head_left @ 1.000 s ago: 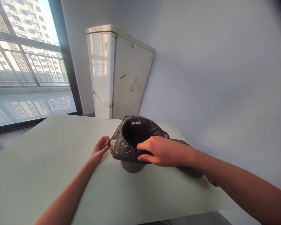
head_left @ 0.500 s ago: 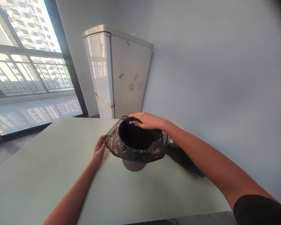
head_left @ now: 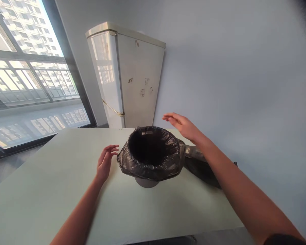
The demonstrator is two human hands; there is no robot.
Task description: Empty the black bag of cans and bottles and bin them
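Observation:
A small bin [head_left: 146, 182] stands upright on the pale table, its grey-brown base showing below a black plastic bag. The bin bag [head_left: 150, 170] lines the bin's dark inside and is folded out over the rim, hanging loosely all round. My left hand [head_left: 107, 160] is just left of the bag's edge, fingers apart and holding nothing. Above and to the right of the rim, my right hand [head_left: 182, 126] hovers in the air with its fingers stretched out, clear of the bag.
Another dark plastic bag [head_left: 202, 168] lies to the right of the bin, partly hidden behind my right forearm. The pale table [head_left: 53, 180] reaches toward a white fridge [head_left: 140, 78]. A large window [head_left: 33, 78] is at left, and a plain wall rises at right.
Both hands have come off the bag: the left moved slightly left, the right lifted up and right from the rim. The bag's opening now looks rounder and more evenly spread.

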